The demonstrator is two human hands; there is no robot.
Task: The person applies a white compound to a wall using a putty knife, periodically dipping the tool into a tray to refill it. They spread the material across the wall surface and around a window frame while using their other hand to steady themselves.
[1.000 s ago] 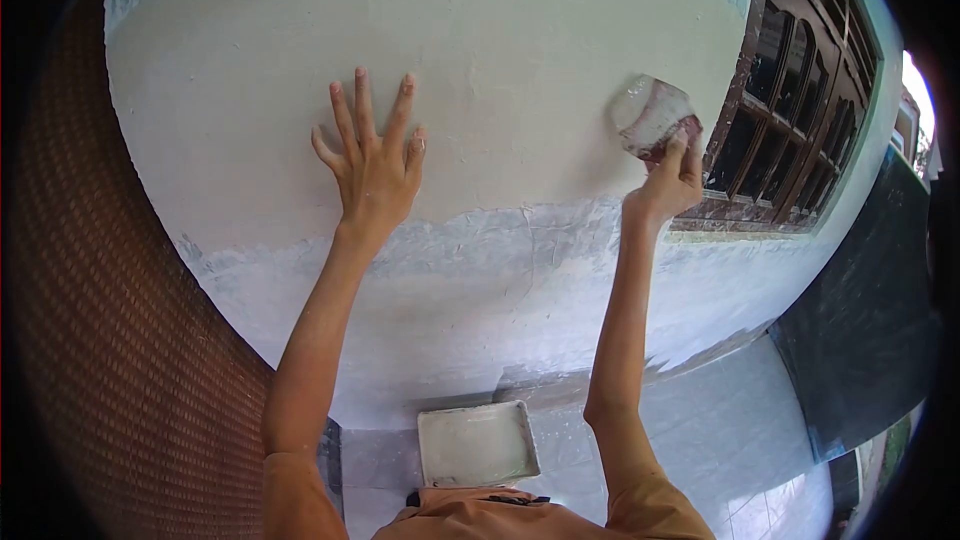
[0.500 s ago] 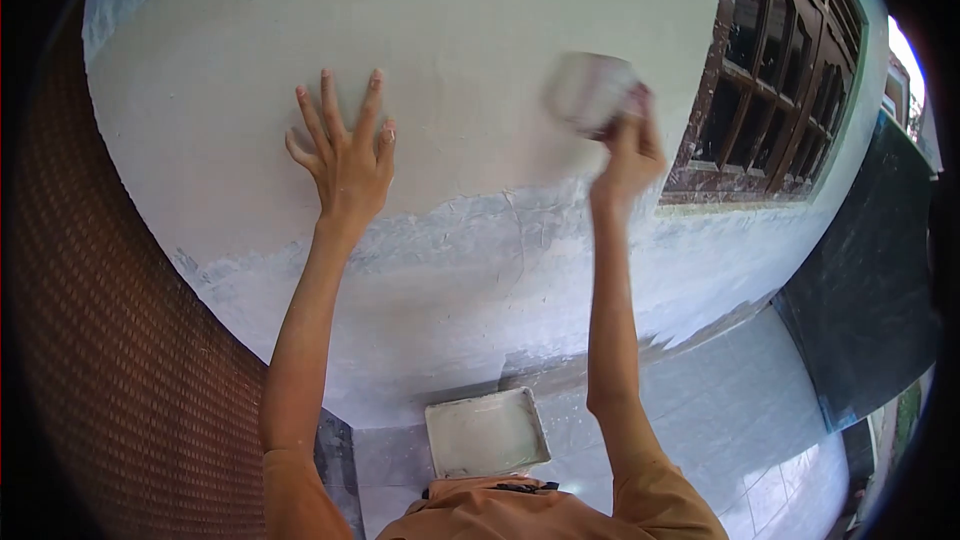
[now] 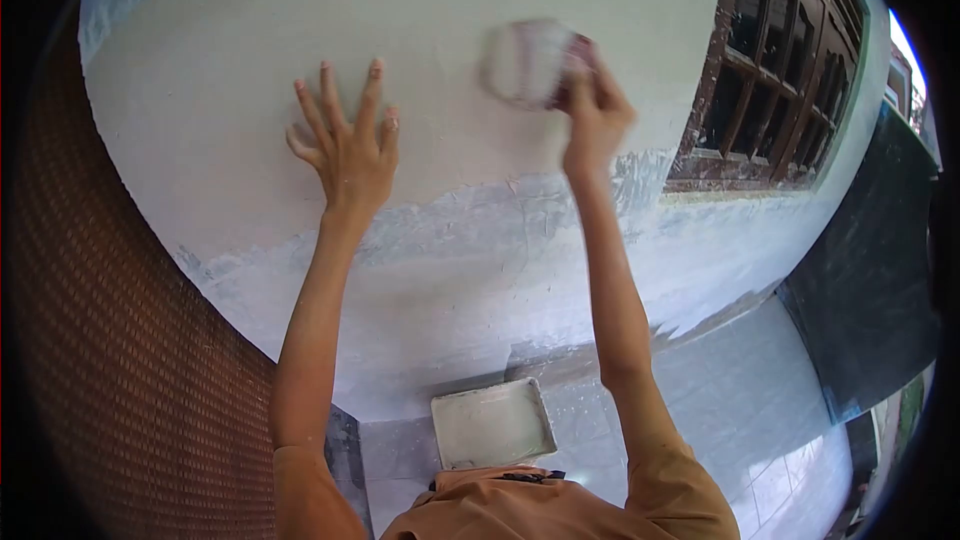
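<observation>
My left hand [image 3: 352, 152] is spread against the pale wall [image 3: 440, 130], fingers apart and holding nothing. My right hand [image 3: 597, 112] grips the dark red side of a flat scraper [image 3: 530, 62], which looks whitish and is blurred by motion. It lies over the smooth beige coat on the wall, to the right of my left hand. Below that coat, a rough bluish-white band [image 3: 450, 230] crosses the wall. On the floor at my front stands a shallow rectangular tray [image 3: 492, 390], its inside smeared with off-white material.
A brown wooden window [image 3: 765, 60] with several panes is set in the wall at the right. Woven brown matting [image 3: 150, 370] runs along the left side. A dark panel [image 3: 870, 270] leans at the far right above the grey tiled floor [image 3: 720, 390].
My right hand has swept the scraper left and slightly up across the wall. My left hand stays spread in the same place. The view has shifted slightly.
</observation>
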